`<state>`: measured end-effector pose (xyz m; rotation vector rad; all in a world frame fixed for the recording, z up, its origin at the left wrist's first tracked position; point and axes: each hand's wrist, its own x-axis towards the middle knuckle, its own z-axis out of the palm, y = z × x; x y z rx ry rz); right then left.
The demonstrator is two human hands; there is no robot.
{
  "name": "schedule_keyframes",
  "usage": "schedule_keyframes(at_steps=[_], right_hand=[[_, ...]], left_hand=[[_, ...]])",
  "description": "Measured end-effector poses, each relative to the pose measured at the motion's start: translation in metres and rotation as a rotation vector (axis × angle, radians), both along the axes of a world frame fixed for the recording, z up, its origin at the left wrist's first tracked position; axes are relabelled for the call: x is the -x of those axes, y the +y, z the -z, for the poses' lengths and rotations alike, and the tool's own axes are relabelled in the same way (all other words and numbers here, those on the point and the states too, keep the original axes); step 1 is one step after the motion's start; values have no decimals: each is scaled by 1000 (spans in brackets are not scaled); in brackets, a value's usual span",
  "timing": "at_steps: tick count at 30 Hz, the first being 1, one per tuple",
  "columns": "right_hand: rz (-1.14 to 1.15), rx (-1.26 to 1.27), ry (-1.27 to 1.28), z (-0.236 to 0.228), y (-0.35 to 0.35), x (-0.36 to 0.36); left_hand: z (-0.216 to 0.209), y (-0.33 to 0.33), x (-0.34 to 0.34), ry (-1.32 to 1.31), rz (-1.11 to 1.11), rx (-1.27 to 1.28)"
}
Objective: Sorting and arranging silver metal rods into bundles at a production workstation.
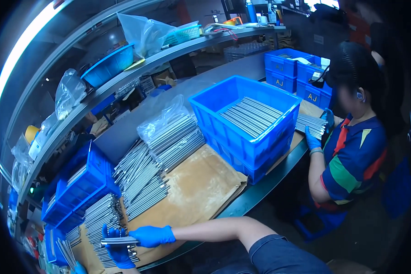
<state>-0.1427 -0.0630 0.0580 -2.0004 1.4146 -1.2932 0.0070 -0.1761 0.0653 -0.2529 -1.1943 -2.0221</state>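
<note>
Several slim metal rods [118, 240] lie across the palm of my left hand [118, 255], whose blue-gloved fingers curl up behind them. My right hand [153, 236], also in a blue glove, grips the right end of this small bundle. Just beneath and beyond my hands, a layer of rods [98, 219] is spread on the brown cardboard [201, 182] covering the table. Farther back lies a looser heap of rods [144, 178]. Stacked rod bundles [176, 139] sit behind it, partly under clear plastic.
A tall blue crate [242, 148] holding rods stands right of centre; more blue crates [84, 187] are at left and others [283, 68] far right. A co-worker [351, 150] at right holds rods. Another person's gloved hand [80, 268] is at lower left. A shelf [169, 50] runs overhead.
</note>
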Motion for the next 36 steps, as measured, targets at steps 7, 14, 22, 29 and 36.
schedule_keyframes(at_steps=[7, 14, 22, 29, 36], right_hand=[[379, 221, 411, -108, 91, 85], [1032, 127, 559, -167, 197, 211], [1243, -123, 275, -216, 209, 306], [1255, -418, 517, -162, 241, 347], [1184, -905, 834, -132, 275, 374]], left_hand=[[-4, 37, 30, -121, 107, -121], [38, 53, 12, -516, 74, -209], [51, 40, 18, -464, 31, -310], [66, 39, 11, -439, 61, -379], [73, 39, 17, -411, 84, -419]])
